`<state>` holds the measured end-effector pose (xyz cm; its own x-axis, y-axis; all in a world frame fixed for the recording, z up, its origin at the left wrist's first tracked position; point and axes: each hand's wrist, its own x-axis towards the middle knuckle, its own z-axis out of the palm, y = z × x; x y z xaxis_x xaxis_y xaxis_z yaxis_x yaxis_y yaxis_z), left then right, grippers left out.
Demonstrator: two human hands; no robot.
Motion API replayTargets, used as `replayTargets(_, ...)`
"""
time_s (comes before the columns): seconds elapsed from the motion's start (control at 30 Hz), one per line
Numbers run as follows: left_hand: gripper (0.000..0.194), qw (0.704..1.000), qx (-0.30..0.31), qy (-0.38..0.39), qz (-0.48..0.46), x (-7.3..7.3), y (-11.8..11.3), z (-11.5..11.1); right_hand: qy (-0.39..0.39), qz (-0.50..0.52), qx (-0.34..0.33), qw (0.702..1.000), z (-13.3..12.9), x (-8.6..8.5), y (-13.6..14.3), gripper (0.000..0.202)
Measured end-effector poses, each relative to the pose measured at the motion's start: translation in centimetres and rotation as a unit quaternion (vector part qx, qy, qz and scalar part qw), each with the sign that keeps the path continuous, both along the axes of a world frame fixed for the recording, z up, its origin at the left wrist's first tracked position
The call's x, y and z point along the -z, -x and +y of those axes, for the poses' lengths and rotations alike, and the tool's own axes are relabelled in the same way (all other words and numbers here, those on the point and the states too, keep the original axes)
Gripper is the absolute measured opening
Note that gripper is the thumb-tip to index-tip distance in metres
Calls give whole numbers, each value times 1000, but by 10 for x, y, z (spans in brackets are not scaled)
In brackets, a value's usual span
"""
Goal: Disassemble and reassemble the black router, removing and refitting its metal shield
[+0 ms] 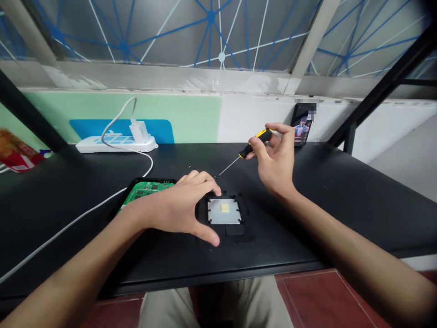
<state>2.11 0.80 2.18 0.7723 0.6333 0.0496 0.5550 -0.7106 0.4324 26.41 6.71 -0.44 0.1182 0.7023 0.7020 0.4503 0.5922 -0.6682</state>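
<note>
My right hand (pixel 275 157) grips a black and yellow screwdriver (pixel 261 138) by its handle. Its thin shaft slants down to the left, and a small dark piece, too small to name, shows at the tip near the desk. Thumb and fingers spread apart, my left hand (pixel 186 202) reaches over the left side of a black plastic housing (pixel 249 234). Set in that housing is a silvery metal plate (pixel 216 214) with a pale yellow square pad (pixel 225 208) on it. Partly behind my left forearm lies a green circuit board (pixel 146 191) in a black tray-like case.
On the black desk (pixel 358 205), a white power strip (pixel 116 143) stands against the wall with a charger (pixel 139 131) plugged in. Its white cable (pixel 68 234) runs across the left side. A phone (pixel 302 124) leans at the back right; a red packet (pixel 18 150) sits far left.
</note>
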Motion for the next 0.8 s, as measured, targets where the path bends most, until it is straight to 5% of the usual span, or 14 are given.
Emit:
replayTargets(0.23, 94, 1000, 16, -1, 26, 9, -2, 0, -42, 53, 9, 998, 11, -2, -19, 44)
replayTargets(0.8, 87, 999, -7, -19, 47, 5, -5, -2, 65, 125, -35, 989, -2, -11, -17, 34)
